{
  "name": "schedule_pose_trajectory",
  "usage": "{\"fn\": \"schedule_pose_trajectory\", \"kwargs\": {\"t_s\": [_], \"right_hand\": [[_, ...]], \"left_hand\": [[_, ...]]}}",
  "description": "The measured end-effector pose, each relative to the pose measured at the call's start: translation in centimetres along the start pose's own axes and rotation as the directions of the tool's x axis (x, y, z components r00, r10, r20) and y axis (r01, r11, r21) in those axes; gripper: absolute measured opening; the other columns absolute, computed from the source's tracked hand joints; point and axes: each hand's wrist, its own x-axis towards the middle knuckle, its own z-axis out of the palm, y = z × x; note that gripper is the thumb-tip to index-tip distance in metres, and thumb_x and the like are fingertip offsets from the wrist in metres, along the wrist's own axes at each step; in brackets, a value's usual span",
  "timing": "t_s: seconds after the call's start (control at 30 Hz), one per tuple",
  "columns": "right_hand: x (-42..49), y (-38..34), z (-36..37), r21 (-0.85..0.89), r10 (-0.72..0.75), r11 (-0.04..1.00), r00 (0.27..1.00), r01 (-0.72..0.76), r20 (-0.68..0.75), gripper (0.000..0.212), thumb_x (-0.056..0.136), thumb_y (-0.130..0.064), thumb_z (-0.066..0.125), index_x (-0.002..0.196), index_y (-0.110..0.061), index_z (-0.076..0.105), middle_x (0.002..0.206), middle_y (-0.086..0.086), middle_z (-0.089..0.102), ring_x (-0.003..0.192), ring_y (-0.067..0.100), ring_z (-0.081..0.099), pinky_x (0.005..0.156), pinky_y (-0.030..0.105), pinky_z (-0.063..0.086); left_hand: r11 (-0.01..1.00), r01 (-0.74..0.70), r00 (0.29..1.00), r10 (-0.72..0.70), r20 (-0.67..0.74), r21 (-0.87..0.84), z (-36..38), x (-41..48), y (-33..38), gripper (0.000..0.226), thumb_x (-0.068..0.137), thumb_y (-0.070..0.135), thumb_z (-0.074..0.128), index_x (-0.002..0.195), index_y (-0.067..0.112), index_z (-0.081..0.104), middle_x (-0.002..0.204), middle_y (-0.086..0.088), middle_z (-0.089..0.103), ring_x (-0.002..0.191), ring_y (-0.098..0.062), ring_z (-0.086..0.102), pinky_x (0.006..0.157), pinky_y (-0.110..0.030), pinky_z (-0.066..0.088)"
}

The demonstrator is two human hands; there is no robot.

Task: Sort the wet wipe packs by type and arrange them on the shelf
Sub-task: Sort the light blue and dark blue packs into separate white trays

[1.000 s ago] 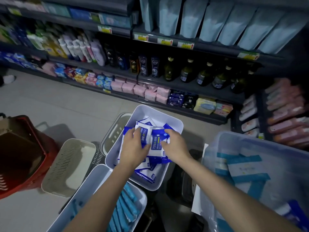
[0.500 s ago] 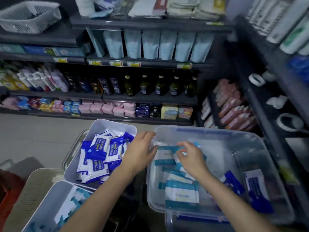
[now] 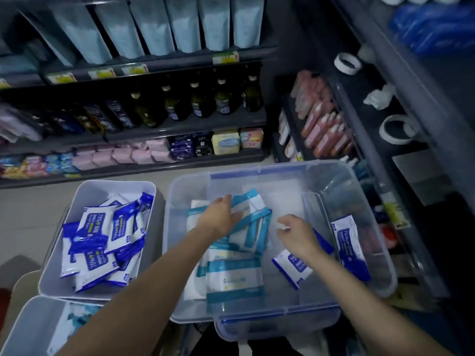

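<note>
Several stocked shelves, pale floor

The pale floor carries a white bin; just beside it on the right is a clear tub, apparently set on a second tub rather than on the floor itself. Another white bin sits at the near left. Behind them, a dark shelf unit bears pale blue pouches on the upper board, dark bottles on the middle, and pink packs and small boxes on the lowest. The side shelf holds pink bottles and tape rolls.
</note>
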Motion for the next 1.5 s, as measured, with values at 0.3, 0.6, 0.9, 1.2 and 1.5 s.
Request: {"fn": "schedule_pose_trajectory", "kwargs": {"t_s": [0.3, 0.6, 0.9, 1.2, 1.5], "right_hand": [[1.8, -1.4, 1.9, 0.308, 0.153, 0.937, 0.986, -0.167, 0.070, 0.012, 0.076, -0.013, 0.062, 0.085, -0.008, 0.058, 0.092, 0.017, 0.064, 0.090, 0.032, 0.064, 0.087, 0.049, 0.052], [1.2, -1.6, 1.6, 0.644, 0.149, 0.696, 0.941, -0.318, 0.303, 0.035, 0.074, 0.009, 0.048, 0.101, -0.003, 0.067, 0.101, 0.020, 0.070, 0.087, 0.033, 0.068, 0.073, 0.041, 0.055], [-0.5, -3.6, 0.9, 0.686, -0.096, 0.718, 0.960, -0.116, 0.263, 0.045, 0.081, 0.007, 0.051, 0.118, -0.018, 0.060, 0.104, 0.005, 0.071, 0.096, 0.022, 0.068, 0.085, 0.041, 0.054], [-1.8, -3.3, 6.3, -0.306, -0.333, 0.796, 0.800, 0.523, 0.499, 0.060, 0.078, -0.028, 0.071, 0.131, -0.011, 0.049, 0.130, 0.010, 0.052, 0.120, 0.027, 0.049, 0.098, 0.036, 0.043], [-3.8, -4.3, 9.2, -0.612, -0.246, 0.594, 0.842, 0.522, 0.480, 0.051, 0.078, -0.033, 0.071, 0.119, -0.013, 0.049, 0.121, 0.010, 0.048, 0.114, 0.029, 0.046, 0.090, 0.039, 0.041]], "left_hand": [[0.960, 0.271, 0.962, -0.272, -0.003, -0.064, 3.2, 0.9, 0.8, 0.075, 0.077, 0.055, 0.069, 0.131, 0.009, 0.042, 0.130, -0.013, 0.046, 0.117, -0.030, 0.050, 0.095, -0.039, 0.044], [0.697, 0.313, 0.949, -0.258, 0.182, -0.645, 4.1, -0.3, 0.7, 0.034, 0.075, 0.018, 0.081, 0.099, 0.011, 0.059, 0.097, 0.000, 0.068, 0.088, -0.018, 0.065, 0.062, -0.021, 0.049], [0.321, 0.153, 0.988, -0.058, 0.142, -0.935, 2.0, -3.2, -0.2, 0.061, 0.066, 0.010, 0.081, 0.120, 0.009, 0.054, 0.115, -0.012, 0.069, 0.101, -0.027, 0.068, 0.088, -0.043, 0.055], [0.562, -0.107, 0.889, -0.315, -0.332, -0.820, -2.8, -8.0, -3.0, 0.047, 0.073, 0.010, 0.080, 0.110, 0.021, 0.054, 0.102, 0.004, 0.070, 0.089, -0.013, 0.068, 0.079, -0.035, 0.056], [0.427, -0.178, 0.776, -0.493, -0.393, -0.887, -4.3, -11.8, -6.6, 0.049, 0.071, 0.007, 0.081, 0.113, 0.014, 0.056, 0.103, 0.000, 0.071, 0.091, -0.018, 0.070, 0.079, -0.040, 0.058]]}}
